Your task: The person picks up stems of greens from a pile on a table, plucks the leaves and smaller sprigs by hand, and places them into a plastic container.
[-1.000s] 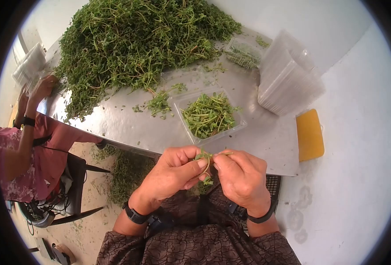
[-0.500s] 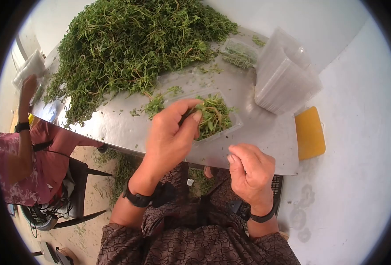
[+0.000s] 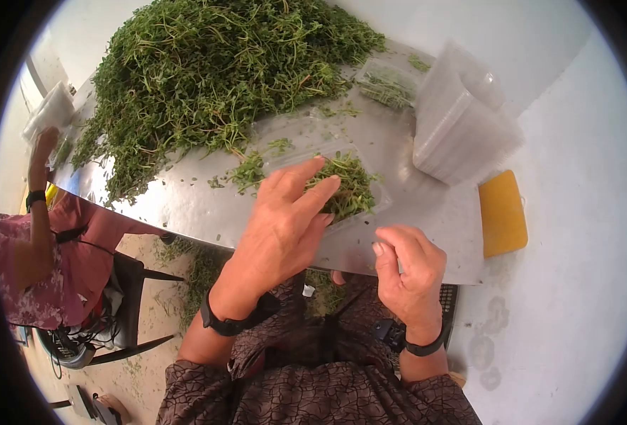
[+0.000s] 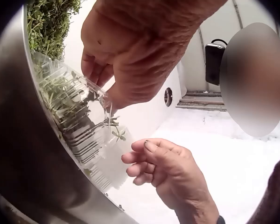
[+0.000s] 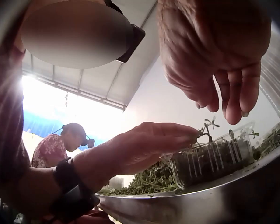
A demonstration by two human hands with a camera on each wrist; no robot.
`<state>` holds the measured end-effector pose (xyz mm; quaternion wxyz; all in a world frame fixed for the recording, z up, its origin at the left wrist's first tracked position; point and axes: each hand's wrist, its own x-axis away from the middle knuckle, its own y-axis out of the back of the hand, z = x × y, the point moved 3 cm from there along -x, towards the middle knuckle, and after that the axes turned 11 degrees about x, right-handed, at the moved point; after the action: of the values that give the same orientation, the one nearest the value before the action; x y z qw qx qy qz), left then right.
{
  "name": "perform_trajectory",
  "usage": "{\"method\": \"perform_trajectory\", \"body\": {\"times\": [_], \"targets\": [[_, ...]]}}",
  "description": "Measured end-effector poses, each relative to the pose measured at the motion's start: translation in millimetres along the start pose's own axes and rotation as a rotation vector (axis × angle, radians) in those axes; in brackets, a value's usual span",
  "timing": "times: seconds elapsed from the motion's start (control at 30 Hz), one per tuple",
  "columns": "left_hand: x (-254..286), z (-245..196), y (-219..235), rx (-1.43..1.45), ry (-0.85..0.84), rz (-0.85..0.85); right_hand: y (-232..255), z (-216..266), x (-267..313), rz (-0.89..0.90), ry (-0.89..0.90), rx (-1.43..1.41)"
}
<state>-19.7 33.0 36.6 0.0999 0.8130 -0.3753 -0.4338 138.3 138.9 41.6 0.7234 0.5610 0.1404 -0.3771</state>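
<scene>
A clear plastic box holding cut leafy green sprigs stands at the table's near side. Over its left part reaches my left hand, fingers extended and spread, fingertips right at the greens. The left wrist view has that hand at the box rim, its fingertips partly hidden by the clear plastic. To the right, short of the table edge, my right hand hovers with fingers loosely bent and nothing seen between them. From the right wrist, its fingers hang loose above the box.
A big heap of greens covers the table's far side. Nested clear boxes stand at the right, beside another filled box. A yellow board is by the right edge. Another person sits at the left.
Both hands were together on a sprig; then they parted. My left hand carried greens forward to the box and its fingers have spread, letting them go. My right hand drew slightly right.
</scene>
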Motion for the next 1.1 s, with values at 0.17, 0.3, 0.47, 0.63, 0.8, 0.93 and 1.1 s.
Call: {"method": "perform_trajectory", "body": {"times": [0.17,0.3,0.47,0.63,0.8,0.93,1.1], "targets": [[11.6,0.9,8.5,-0.021,-0.020,-0.016,-1.2,4.0,-10.8,-0.004,0.085,0.074],[18.8,-1.8,9.5,-0.026,-0.051,-0.018,-7.2,10.8,-12.1,0.070,0.155,0.121],[24.9,2.5,5.6,0.001,-0.054,0.006,-18.5,5.8,-14.9,0.020,0.135,0.168],[25.5,2.2,4.6,0.018,-0.080,-0.012,-24.3,3.8,-19.4,-0.030,0.155,0.130],[26.5,2.0,4.8,0.040,-0.094,-0.023,-25.2,-0.4,-30.0,-0.082,0.138,0.106],[25.6,1.5,2.7,0.033,-0.116,-0.017,-32.7,-3.3,-36.8,-0.091,0.139,0.087],[26.9,1.8,6.3,0.068,-0.073,0.020,-31.2,-5.9,-39.0,0.123,0.163,0.169]]}}
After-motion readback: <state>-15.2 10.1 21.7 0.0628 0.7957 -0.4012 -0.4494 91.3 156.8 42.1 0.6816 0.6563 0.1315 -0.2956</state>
